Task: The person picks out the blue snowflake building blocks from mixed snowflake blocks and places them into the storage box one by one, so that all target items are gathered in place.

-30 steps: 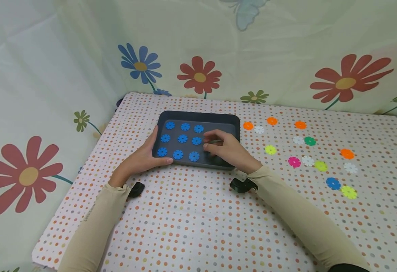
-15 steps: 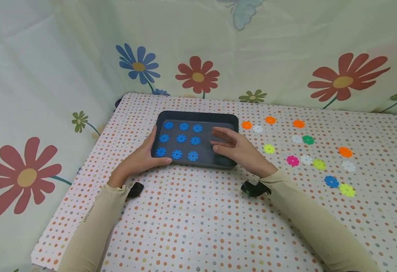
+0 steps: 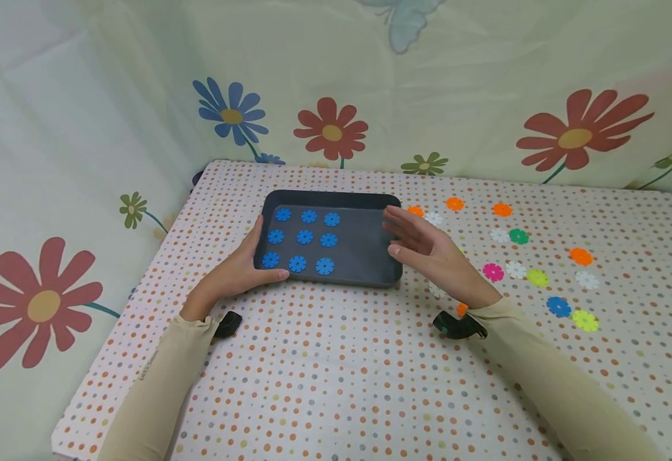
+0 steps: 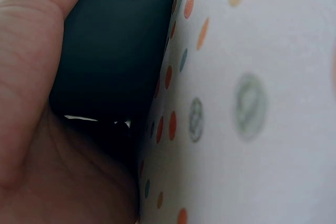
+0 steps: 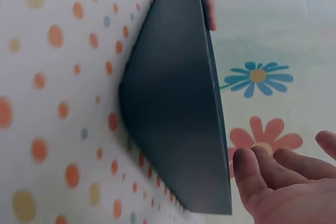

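Note:
A dark grey rectangular tray (image 3: 367, 246) lies on the dotted table. Inside its left part, blue notched plastic discs (image 3: 304, 237) lie flat in three rows of three; the right part shows bare metal-grey bottom. My left hand (image 3: 237, 266) holds the tray's near left corner, thumb along the front rim and fingers on the left side. In the left wrist view, the palm sits close against the tray's wall (image 4: 113, 40). My right hand (image 3: 436, 259) hovers at the tray's right rim, fingers loosely extended with nothing in them. The right wrist view shows its fingertips (image 5: 245, 163) beside the rim.
On the table to the right lie scattered loose discs, among them an orange disc (image 3: 502, 209), a green disc (image 3: 518, 236), a pink disc (image 3: 493, 272), a blue disc (image 3: 559, 307) and a yellow disc (image 3: 585, 321). A flowered curtain (image 3: 463, 83) hangs behind the table.
My right hand has moved right, from beside the blue discs to the tray's right rim, its fingers spreading apart. Discs formerly hidden by that arm now show. The left hand stays on the tray.

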A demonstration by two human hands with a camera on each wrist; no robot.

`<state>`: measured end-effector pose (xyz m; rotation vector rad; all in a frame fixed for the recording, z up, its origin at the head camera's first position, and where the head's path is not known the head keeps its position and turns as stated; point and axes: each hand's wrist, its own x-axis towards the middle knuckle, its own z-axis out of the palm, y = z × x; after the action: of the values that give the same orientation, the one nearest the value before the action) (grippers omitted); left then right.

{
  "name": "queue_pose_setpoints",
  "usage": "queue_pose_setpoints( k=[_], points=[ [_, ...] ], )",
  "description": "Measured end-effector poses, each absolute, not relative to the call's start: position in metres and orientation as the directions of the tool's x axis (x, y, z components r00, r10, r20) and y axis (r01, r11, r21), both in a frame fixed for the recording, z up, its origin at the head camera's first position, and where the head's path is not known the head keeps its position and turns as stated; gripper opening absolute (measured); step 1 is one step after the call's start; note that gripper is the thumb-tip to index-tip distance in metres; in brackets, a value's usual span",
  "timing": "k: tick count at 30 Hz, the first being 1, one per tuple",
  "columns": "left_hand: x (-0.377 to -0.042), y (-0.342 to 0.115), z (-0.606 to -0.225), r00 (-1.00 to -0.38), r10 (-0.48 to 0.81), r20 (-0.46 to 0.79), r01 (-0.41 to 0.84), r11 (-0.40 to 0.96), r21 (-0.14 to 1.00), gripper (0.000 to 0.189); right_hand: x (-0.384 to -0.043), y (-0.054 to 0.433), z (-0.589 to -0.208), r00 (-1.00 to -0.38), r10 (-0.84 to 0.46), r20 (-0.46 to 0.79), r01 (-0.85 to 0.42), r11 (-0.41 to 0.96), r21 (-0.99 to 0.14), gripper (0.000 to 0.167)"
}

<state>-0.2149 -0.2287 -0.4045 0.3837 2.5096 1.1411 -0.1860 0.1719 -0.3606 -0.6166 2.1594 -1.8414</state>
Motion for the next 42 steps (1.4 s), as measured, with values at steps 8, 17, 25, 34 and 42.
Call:
queue_pose_setpoints(
  k=[8,17,25,34,42],
  points=[
    [-0.215,-0.229,-0.404,-0.901,0.381,-0.206,0.095,0.638,0.764,0.132,-0.178,0.186,-0.361,-0.902,-0.42,0.102,-0.166,0.119,-0.979,0.073],
    [-0.213,-0.23,-0.403,-0.901,0.375,-0.216,0.085,0.641,0.762,0.132,-0.166,0.209,-0.358,-0.929,-0.358,0.092,-0.157,0.156,-0.975,0.067],
    [-0.212,-0.23,-0.402,-0.903,0.374,-0.212,0.085,0.638,0.766,0.131,-0.159,0.231,-0.361,-0.94,-0.32,0.115,-0.191,0.218,-0.957,0.065],
    [-0.212,-0.228,-0.404,-0.902,0.374,-0.215,0.08,0.635,0.769,0.131,-0.151,0.256,-0.361,-0.967,-0.233,0.107,-0.186,0.354,-0.916,0.062],
    [-0.213,-0.228,-0.404,-0.902,0.374,-0.215,0.082,0.638,0.766,0.131,-0.146,0.273,-0.367,-0.97,-0.214,0.116,-0.197,0.411,-0.89,0.06]
  ],
)
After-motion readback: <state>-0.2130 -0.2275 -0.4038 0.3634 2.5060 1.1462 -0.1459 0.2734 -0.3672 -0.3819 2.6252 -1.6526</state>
